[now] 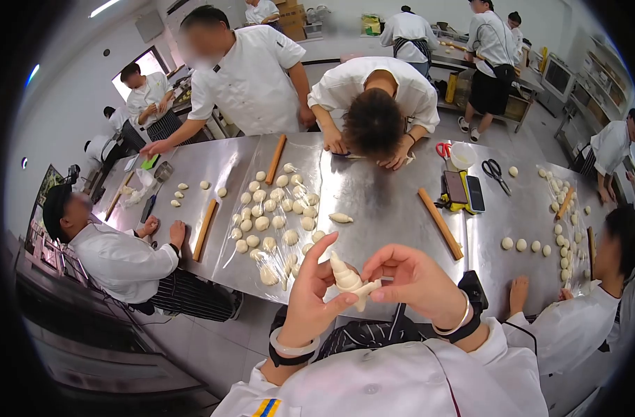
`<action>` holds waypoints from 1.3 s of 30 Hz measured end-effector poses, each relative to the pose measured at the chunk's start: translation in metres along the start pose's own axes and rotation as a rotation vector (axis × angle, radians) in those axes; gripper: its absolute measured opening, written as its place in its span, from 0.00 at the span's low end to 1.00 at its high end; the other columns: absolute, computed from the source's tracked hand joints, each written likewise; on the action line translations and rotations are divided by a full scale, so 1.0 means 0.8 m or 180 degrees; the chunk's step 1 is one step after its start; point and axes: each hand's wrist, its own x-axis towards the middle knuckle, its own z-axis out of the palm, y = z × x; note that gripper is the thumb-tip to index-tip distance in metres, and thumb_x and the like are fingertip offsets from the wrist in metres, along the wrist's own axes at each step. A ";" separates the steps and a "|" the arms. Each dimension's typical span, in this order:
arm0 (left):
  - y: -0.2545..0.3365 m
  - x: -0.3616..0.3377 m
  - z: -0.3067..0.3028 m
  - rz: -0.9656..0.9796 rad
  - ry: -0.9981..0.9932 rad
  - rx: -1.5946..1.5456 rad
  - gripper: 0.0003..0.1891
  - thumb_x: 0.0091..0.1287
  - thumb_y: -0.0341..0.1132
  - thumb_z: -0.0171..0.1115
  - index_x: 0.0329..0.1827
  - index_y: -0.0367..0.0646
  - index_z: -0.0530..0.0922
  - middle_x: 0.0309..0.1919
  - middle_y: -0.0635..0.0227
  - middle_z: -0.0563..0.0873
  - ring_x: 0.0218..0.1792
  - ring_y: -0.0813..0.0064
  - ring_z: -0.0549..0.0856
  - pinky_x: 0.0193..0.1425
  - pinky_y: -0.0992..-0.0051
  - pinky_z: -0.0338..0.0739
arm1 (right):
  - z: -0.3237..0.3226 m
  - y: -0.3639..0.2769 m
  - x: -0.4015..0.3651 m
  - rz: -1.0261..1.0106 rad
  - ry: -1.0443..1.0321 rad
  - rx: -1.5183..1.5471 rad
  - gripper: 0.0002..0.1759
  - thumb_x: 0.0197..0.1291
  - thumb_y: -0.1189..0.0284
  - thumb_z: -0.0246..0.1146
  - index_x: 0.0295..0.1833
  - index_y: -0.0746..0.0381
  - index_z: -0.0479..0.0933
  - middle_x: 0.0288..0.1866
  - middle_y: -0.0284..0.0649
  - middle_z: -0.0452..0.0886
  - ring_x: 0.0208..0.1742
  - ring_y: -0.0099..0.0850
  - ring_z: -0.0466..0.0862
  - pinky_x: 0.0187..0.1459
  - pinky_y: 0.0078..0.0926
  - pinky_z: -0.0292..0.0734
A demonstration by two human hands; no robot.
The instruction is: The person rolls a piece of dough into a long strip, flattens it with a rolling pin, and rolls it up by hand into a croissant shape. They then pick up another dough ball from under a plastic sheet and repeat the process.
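A pale, coiled piece of dough (347, 276), ridged and narrowing to a point at the top, is held up in front of my chest, above the near edge of the table. My left hand (309, 300) supports it between thumb and fingers, with the index finger raised. My right hand (418, 283) pinches a loose flap at the dough's lower right. Just beyond my hands, a small shaped dough piece (340, 217) lies on the steel table (373, 254). Several round dough balls (262, 223) sit left of it, many under clear plastic film.
Wooden rolling pins (440, 224) (205, 230) lie on both sides. At the right are a phone (475, 193), black scissors (496, 174) and a white container (462, 156). Opposite, a person (374, 104) bends over the table. Other people in white jackets stand around it.
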 end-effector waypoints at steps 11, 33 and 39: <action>0.002 -0.003 -0.009 -0.0134 -0.0078 0.0590 0.38 0.56 0.33 0.71 0.68 0.40 0.60 0.45 0.68 0.77 0.48 0.77 0.77 0.55 0.75 0.71 | 0.004 -0.005 0.000 0.0208 0.0129 -0.1029 0.12 0.54 0.79 0.68 0.44 0.66 0.76 0.34 0.28 0.74 0.37 0.16 0.74 0.40 0.14 0.72; 0.007 -0.002 -0.018 0.0286 -0.0063 -0.0063 0.16 0.54 0.26 0.69 0.45 0.37 0.76 0.44 0.66 0.76 0.48 0.74 0.75 0.54 0.73 0.69 | 0.025 -0.037 0.012 -0.1076 -0.0062 -0.3130 0.07 0.55 0.73 0.66 0.35 0.65 0.76 0.30 0.38 0.79 0.29 0.29 0.78 0.33 0.23 0.73; 0.002 -0.002 -0.027 0.0201 -0.0321 -0.0296 0.22 0.52 0.27 0.71 0.50 0.36 0.76 0.43 0.65 0.78 0.46 0.74 0.77 0.53 0.74 0.71 | 0.022 -0.038 0.015 -0.0718 -0.0113 -0.2933 0.08 0.54 0.73 0.68 0.36 0.64 0.77 0.30 0.37 0.78 0.32 0.27 0.78 0.37 0.22 0.72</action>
